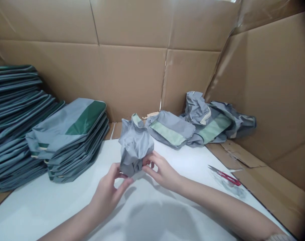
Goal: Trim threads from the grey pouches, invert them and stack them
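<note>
At the left edge, a tall stack of folded grey-and-green fabric pieces (15,134) rises with uneven layers; its slanting upper folds could slide if knocked. Just beside it, left of centre, a shorter stack of the same fabric (78,137) has a loose, skewed front edge, so a brush from the left forearm could pull its layers out of line.

In the lower middle, the left hand (108,189) curves around the bottom left of a crumpled grey sewn fabric piece (136,144), thumb and fingers apart; whether the thumb presses the cloth I cannot tell. That piece stands bunched up at the centre of the frame, above the white tabletop (74,207). The right hand (164,169) pinches its lower right edge between thumb and curled fingers. With the left hold so loose, the cloth could slip or twist, and its gathered folds could hide a caught seam.

Right of centre lies a grey piece with a pale green band (171,129), and beyond it a crumpled heap of similar pieces (215,118); they overlap, so tugging one could drag others. At lower right, red-handled thread snips (225,175) point their bare blades towards the middle, where a sweeping right arm could meet them.
</note>
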The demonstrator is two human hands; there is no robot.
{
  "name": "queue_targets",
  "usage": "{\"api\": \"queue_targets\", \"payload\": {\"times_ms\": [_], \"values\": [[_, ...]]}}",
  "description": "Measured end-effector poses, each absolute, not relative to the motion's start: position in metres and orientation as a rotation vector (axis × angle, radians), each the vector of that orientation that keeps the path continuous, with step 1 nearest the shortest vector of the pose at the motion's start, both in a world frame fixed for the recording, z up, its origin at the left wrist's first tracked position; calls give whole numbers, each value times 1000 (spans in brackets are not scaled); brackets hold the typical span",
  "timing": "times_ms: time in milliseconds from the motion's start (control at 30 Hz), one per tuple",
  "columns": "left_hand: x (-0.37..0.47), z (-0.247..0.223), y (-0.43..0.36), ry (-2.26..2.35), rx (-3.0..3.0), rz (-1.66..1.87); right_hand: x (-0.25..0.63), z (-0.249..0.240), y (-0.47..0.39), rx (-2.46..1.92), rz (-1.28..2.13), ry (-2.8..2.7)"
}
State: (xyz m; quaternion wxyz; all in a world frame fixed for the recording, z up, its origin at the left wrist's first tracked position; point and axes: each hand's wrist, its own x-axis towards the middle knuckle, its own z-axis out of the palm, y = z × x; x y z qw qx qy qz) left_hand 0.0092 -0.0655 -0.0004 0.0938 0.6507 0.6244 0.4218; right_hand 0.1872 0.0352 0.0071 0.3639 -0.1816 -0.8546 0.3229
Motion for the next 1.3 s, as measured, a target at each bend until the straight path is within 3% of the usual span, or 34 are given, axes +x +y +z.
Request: {"api": "queue_targets", "payload": {"times_ms": [167,333,533,833,1067,1300], "values": [[25,-14,-48,1926,2073,1455,180,10,50,-678,1200,-1947],[31,-11,-28,1916,2315,1585,185,1,61,-681,1351,-1875],[24,-7,-31,1872,2302,1543,198,-12,66,-639,1385,-1780],[33,-20,-32,1768,2292,1723,199,5,38,-680,1216,-1848],[21,-2,-39,1908,2792,1288,214,6,36,-581,953,-1940],[-5,7,-50,1869,2860,926,252,-2,37,-719,829,-2084]]}}
